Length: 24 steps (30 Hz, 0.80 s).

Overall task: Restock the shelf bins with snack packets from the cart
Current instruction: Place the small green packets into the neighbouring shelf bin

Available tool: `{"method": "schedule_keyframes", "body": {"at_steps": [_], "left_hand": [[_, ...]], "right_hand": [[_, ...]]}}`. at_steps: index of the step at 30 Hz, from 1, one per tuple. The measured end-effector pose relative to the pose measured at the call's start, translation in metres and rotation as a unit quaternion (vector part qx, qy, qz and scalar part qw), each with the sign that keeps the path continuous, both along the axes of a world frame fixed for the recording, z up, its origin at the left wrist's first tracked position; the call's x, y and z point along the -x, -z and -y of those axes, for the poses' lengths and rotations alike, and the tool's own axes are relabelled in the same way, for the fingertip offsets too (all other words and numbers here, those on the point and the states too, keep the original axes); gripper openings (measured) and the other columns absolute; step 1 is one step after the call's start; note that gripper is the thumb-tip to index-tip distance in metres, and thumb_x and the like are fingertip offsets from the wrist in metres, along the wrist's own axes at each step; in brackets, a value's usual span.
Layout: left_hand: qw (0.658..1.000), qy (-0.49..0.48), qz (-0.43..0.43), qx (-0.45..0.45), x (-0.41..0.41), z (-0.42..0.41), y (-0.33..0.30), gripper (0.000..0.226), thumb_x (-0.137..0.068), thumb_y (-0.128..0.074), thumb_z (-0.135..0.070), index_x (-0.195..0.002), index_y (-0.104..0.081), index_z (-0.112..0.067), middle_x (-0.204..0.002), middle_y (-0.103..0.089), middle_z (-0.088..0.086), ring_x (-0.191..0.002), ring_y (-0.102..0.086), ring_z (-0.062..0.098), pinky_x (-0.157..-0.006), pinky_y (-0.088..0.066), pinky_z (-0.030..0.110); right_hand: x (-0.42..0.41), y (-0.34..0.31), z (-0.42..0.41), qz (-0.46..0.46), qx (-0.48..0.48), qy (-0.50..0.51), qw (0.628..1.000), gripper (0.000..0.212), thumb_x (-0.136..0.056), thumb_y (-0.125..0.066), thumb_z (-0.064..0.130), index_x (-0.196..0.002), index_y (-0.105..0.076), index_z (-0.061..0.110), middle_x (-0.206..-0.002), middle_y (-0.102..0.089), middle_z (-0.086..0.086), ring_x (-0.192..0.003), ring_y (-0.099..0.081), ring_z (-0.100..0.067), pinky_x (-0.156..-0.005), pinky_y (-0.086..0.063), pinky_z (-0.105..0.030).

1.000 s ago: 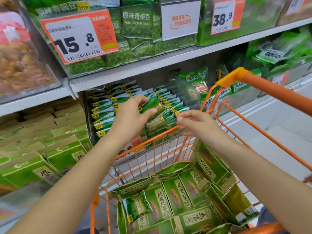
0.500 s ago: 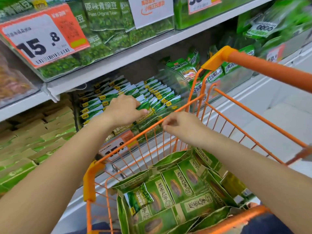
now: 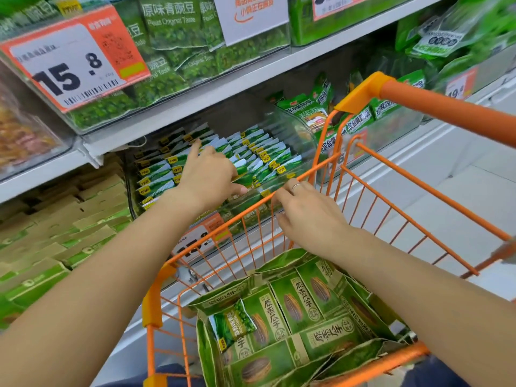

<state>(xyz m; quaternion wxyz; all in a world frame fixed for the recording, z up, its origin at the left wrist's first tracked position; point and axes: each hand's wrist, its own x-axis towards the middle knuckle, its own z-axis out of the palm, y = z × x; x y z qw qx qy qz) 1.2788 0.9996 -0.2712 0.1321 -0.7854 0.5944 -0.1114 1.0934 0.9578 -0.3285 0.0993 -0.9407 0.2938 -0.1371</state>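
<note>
On the left, brown and green boxes (image 3: 58, 236) lie stacked on the low shelf; above them hangs a price tag (image 3: 69, 62) that says 15.8; the left hand (image 3: 208, 174) rests on the small green packets (image 3: 259, 152) in the clear bin (image 3: 296, 127), fingers spread flat, holding nothing I can see; the right hand (image 3: 307, 216) sits at the orange cart (image 3: 413, 216) rim, fingers loosely bent; big green bags (image 3: 301, 311) fill the cart.

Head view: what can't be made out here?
- Left hand: its own back hides the fingertips on the small green packets, so any grip is unclear.
- Right hand at the orange cart rim: curled fingers hide what they touch.
- Lower bin's price tag: cart wires cover it.
</note>
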Motion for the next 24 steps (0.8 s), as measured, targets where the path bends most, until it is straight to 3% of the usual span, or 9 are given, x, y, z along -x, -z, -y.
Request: {"method": "schedule_keyframes", "body": {"at_steps": [2,6,10,14,17,18,20,22,24], "left_hand": [[0.997,-0.021,-0.072,0.014,-0.004,0.000,0.003,0.048,-0.085,-0.055,-0.061,-0.097,-0.070,-0.016,-0.079,-0.056,-0.001,-0.113,-0.049,0.028,-0.118,-0.009,0.049],[0.982,-0.013,-0.158,0.103,-0.012,-0.008,0.011,0.037,-0.087,-0.061,-0.051,-0.107,-0.048,-0.023,-0.091,-0.063,0.004,-0.107,-0.055,0.026,-0.118,-0.002,0.044],[0.981,0.003,-0.144,0.131,-0.011,-0.010,0.020,0.031,-0.091,-0.059,-0.046,-0.109,-0.051,-0.023,-0.100,-0.065,0.006,-0.112,-0.053,0.026,-0.117,-0.011,0.042],[0.978,0.043,-0.111,0.174,-0.002,-0.019,0.016,0.038,-0.087,-0.065,-0.047,-0.112,-0.059,-0.019,-0.117,-0.059,0.004,-0.114,-0.049,0.027,-0.101,-0.032,0.041],[0.935,0.117,-0.194,0.273,0.024,-0.061,0.015,0.020,-0.093,-0.056,-0.039,-0.088,-0.060,-0.020,-0.080,-0.061,-0.007,-0.079,-0.055,0.015,-0.072,-0.041,0.032],[0.939,0.099,-0.247,0.220,0.036,-0.078,0.019,0.021,-0.094,-0.053,-0.036,-0.080,-0.059,-0.021,-0.068,-0.057,-0.011,-0.068,-0.053,0.012,-0.064,-0.038,0.030],[0.954,0.022,-0.297,-0.028,0.051,-0.103,0.042,0.027,-0.096,-0.049,-0.034,-0.078,-0.060,-0.017,-0.067,-0.060,-0.006,-0.067,-0.056,0.016,-0.061,-0.040,0.031],[0.922,-0.010,-0.273,-0.275,0.053,-0.112,0.073,0.029,-0.098,-0.046,-0.030,-0.097,-0.064,-0.007,-0.090,-0.067,0.009,-0.085,-0.062,0.026,-0.068,-0.044,0.033],[0.898,-0.037,-0.219,-0.381,0.050,-0.111,0.104,0.031,-0.098,-0.045,-0.026,-0.114,-0.060,-0.003,-0.109,-0.064,0.015,-0.095,-0.060,0.030,-0.070,-0.044,0.035]], "right_hand": [[0.001,0.000,0.001,-0.008,-0.005,-0.002,1.000,0.030,-0.098,-0.042,0.023,-0.127,-0.049,0.017,-0.127,-0.044,-0.005,-0.119,-0.041,-0.024,-0.082,-0.045,-0.035],[0.002,0.003,0.001,-0.041,-0.021,-0.015,0.999,0.032,-0.099,-0.042,0.025,-0.129,-0.048,0.016,-0.127,-0.046,-0.005,-0.120,-0.040,-0.024,-0.085,-0.047,-0.039],[0.001,0.005,0.001,-0.048,-0.025,-0.028,0.998,0.028,-0.099,-0.042,0.025,-0.123,-0.053,0.017,-0.116,-0.055,-0.006,-0.111,-0.049,-0.025,-0.079,-0.049,-0.037],[0.000,0.008,-0.002,-0.093,-0.021,-0.066,0.993,0.025,-0.099,-0.040,0.025,-0.115,-0.057,0.018,-0.100,-0.066,-0.004,-0.089,-0.061,-0.027,-0.068,-0.047,-0.032],[-0.001,0.015,-0.009,-0.175,-0.037,-0.128,0.976,0.028,-0.099,-0.039,0.027,-0.119,-0.056,0.018,-0.101,-0.067,-0.007,-0.095,-0.061,-0.028,-0.067,-0.041,-0.030],[-0.002,0.018,-0.011,-0.199,-0.038,-0.140,0.969,0.028,-0.099,-0.040,0.029,-0.120,-0.056,0.017,-0.104,-0.066,-0.009,-0.098,-0.060,-0.029,-0.070,-0.042,-0.032],[-0.003,0.022,-0.014,-0.241,-0.049,-0.151,0.957,0.030,-0.099,-0.043,0.032,-0.120,-0.056,0.015,-0.109,-0.064,-0.010,-0.102,-0.059,-0.030,-0.074,-0.043,-0.033],[-0.005,0.027,-0.018,-0.275,-0.072,-0.156,0.946,0.031,-0.099,-0.045,0.034,-0.121,-0.055,0.014,-0.109,-0.062,-0.011,-0.101,-0.057,-0.029,-0.072,-0.041,-0.032],[-0.004,0.030,-0.023,-0.302,-0.093,-0.164,0.935,0.031,-0.098,-0.046,0.035,-0.120,-0.056,0.015,-0.110,-0.062,-0.009,-0.100,-0.057,-0.028,-0.073,-0.043,-0.031]]}}
